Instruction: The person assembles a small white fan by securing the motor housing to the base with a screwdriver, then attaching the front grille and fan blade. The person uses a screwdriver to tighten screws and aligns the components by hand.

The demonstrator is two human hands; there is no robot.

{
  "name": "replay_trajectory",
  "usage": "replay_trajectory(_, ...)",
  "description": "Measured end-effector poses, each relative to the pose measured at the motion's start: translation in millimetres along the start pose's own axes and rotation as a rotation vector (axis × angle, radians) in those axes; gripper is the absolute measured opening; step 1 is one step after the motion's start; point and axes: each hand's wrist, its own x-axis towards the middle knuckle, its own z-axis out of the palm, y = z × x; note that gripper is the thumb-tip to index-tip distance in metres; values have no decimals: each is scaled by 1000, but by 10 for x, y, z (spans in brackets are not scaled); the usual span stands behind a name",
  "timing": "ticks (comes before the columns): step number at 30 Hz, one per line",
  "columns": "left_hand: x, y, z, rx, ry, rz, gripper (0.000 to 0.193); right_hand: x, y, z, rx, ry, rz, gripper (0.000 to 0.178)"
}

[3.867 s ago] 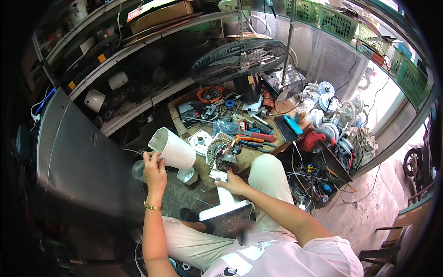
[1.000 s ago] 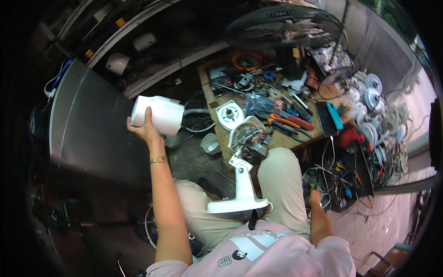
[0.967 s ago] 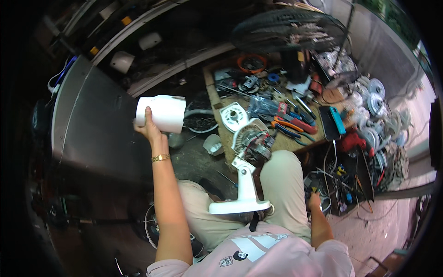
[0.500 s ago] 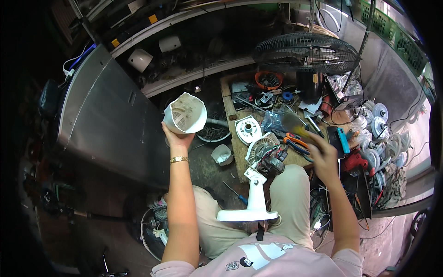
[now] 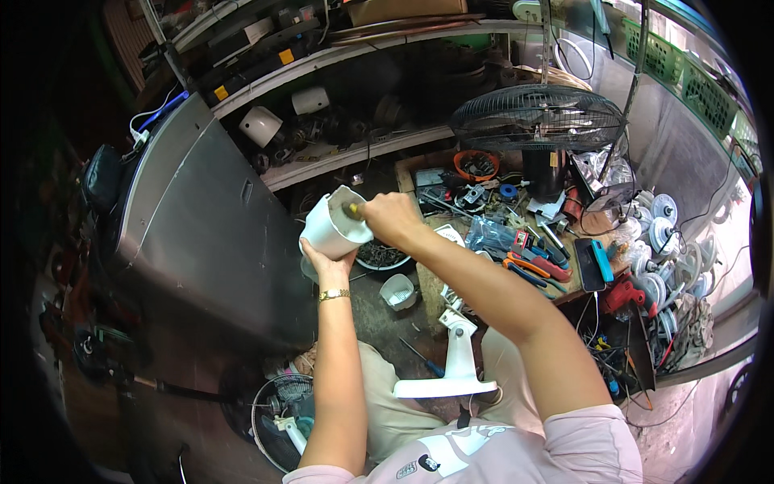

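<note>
L hand (image 5: 326, 260) grips a white plastic cover (image 5: 329, 231) by its lower end, open end tipped up twd the R hand (image 5: 391, 218). Cover's held in the air, L of the wooden table (image 5: 429, 278). R hand is clenched on a small tool (image 5: 355, 210) w/ some yellow on it, at the cover's mouth; mostly hidden, can't tell what kind. White fan stand (image 5: 459, 355) upright btwn the legs, partly behind R forearm. Small white tub (image 5: 398, 292) & screwdriver (image 5: 423, 357) on floor. On table: pliers (image 5: 528, 269), phone (image 5: 590, 264), orange basket (image 5: 476, 155); black fan (image 5: 538, 121) at the back.
</note>
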Motion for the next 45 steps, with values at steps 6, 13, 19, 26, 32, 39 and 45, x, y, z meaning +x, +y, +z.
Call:
replay_trajectory(6, -18, -279, 133, -1, -6, -129, 79, 7, 163, -43, -14, 122, -185, 15)
replay_trajectory(13, -73, -234, 190, 21, -79, -139, 82, 83, 300, 35, -34, 103, -69, 13)
replay_trajectory(19, -72, -299, 170, 38, -36, -110, 78, -131, 234, -105, 33, 173, 37, 16)
replay_trajectory(26, -129, -216, 195, 91, 25, -63, 77, -175, 318, -349, 128, 159, 187, 17)
replay_trajectory(32, -85, -228, 154, 36, -57, -75, 76, -346, 296, -495, 176, 203, 135, 18)
replay_trajectory(39, -133, -334, 164, 45, -154, -120, 79, -347, 199, -62, 48, 36, 104, 9)
replay_trajectory(45, -110, -353, 164, 123, -394, -150, 74, 90, 8, 81, 77, 76, 102, 14)
